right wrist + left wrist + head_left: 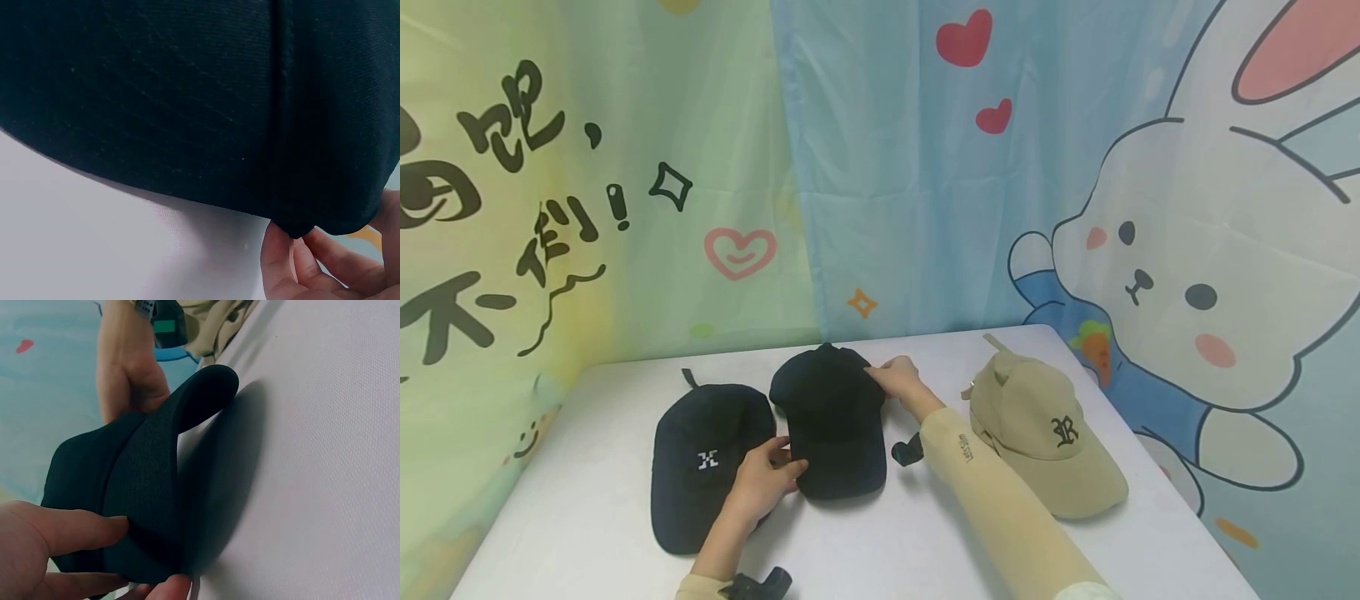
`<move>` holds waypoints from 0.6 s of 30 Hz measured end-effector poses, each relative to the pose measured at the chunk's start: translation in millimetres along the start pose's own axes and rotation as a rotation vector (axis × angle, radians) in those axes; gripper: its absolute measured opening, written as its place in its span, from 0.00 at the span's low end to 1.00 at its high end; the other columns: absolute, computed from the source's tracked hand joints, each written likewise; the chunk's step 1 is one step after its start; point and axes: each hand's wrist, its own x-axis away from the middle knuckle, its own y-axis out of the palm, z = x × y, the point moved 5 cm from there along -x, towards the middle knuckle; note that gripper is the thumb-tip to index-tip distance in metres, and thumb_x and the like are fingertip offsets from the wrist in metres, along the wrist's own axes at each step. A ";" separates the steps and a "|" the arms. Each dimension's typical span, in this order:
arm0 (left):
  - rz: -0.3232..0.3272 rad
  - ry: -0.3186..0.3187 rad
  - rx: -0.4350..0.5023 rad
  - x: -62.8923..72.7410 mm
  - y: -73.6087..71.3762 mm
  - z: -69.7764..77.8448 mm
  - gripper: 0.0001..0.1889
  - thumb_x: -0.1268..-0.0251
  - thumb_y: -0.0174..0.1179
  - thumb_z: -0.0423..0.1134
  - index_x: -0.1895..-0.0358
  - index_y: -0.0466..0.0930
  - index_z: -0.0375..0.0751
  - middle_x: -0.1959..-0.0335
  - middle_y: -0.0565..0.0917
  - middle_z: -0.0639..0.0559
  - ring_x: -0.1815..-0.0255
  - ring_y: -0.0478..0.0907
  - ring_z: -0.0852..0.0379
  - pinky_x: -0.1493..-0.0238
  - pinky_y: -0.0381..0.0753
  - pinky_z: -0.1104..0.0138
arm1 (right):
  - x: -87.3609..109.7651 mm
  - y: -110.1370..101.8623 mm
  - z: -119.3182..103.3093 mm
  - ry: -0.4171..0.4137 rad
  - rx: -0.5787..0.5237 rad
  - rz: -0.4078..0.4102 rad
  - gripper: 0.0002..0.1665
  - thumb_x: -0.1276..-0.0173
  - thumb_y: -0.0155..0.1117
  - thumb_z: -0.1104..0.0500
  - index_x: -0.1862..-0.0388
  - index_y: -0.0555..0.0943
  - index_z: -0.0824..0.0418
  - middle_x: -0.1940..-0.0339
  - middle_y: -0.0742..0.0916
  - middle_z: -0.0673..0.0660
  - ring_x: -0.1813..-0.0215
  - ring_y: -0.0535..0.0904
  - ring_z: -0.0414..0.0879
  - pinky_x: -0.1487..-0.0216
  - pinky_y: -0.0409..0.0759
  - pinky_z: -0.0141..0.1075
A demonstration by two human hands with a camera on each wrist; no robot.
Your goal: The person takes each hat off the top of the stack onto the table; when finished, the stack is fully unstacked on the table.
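A plain black baseball cap is held between both hands at the middle of the white table, its brim pointing toward the viewer. The left hand grips the brim's left side, thumb on top and fingers beneath. On the far right side, the right hand pinches the lower edge of the crown. From the left wrist, the arched brim of the cap casts a shadow on the tabletop. Close up in the right wrist view, fingertips of the right hand nip the cap's edge.
Left of the hands lies a dark navy cap with a small white logo, partly behind the left hand. A beige cap with a black letter R sits at the right, beside the right forearm. A printed curtain hangs behind the table.
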 end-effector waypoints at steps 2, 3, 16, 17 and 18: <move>0.003 0.003 -0.021 -0.3 0.3 0.9 0.29 0.38 0.66 0.35 0.37 0.70 0.24 0.54 0.82 0.35 0.72 0.85 0.51 0.65 0.82 0.61 | -0.3 0.2 0.2 0.000 0.007 0.002 0.23 0.34 0.65 0.49 0.60 0.84 0.72 0.62 0.84 0.60 0.63 0.80 0.50 0.59 0.80 0.39; 0.005 0.002 -0.028 -0.4 0.7 1.3 0.29 0.38 0.67 0.36 0.37 0.71 0.24 0.53 0.83 0.35 0.72 0.85 0.51 0.65 0.82 0.61 | -0.4 0.2 0.3 -0.003 0.012 0.002 0.23 0.34 0.65 0.49 0.60 0.84 0.72 0.62 0.84 0.60 0.63 0.80 0.50 0.59 0.80 0.39; 0.021 -0.007 -0.042 4.0 2.4 8.2 0.29 0.38 0.68 0.39 0.39 0.72 0.23 0.52 0.82 0.34 0.69 0.85 0.50 0.64 0.84 0.58 | -5.3 3.2 4.9 0.011 0.036 -0.002 0.23 0.32 0.66 0.50 0.57 0.85 0.72 0.58 0.84 0.61 0.56 0.79 0.52 0.56 0.81 0.41; 0.022 -0.009 -0.041 4.3 2.4 8.8 0.29 0.38 0.67 0.39 0.39 0.73 0.24 0.51 0.82 0.33 0.69 0.85 0.50 0.64 0.84 0.58 | -5.7 3.3 5.2 0.013 0.036 -0.001 0.23 0.32 0.66 0.50 0.57 0.85 0.72 0.57 0.84 0.61 0.56 0.78 0.52 0.55 0.81 0.41; 0.026 -0.012 -0.040 4.4 2.4 9.2 0.28 0.38 0.68 0.39 0.39 0.73 0.24 0.51 0.82 0.34 0.69 0.85 0.50 0.64 0.84 0.59 | -5.9 3.5 5.3 0.013 0.035 -0.002 0.23 0.32 0.66 0.50 0.57 0.85 0.72 0.57 0.84 0.61 0.55 0.78 0.53 0.54 0.81 0.42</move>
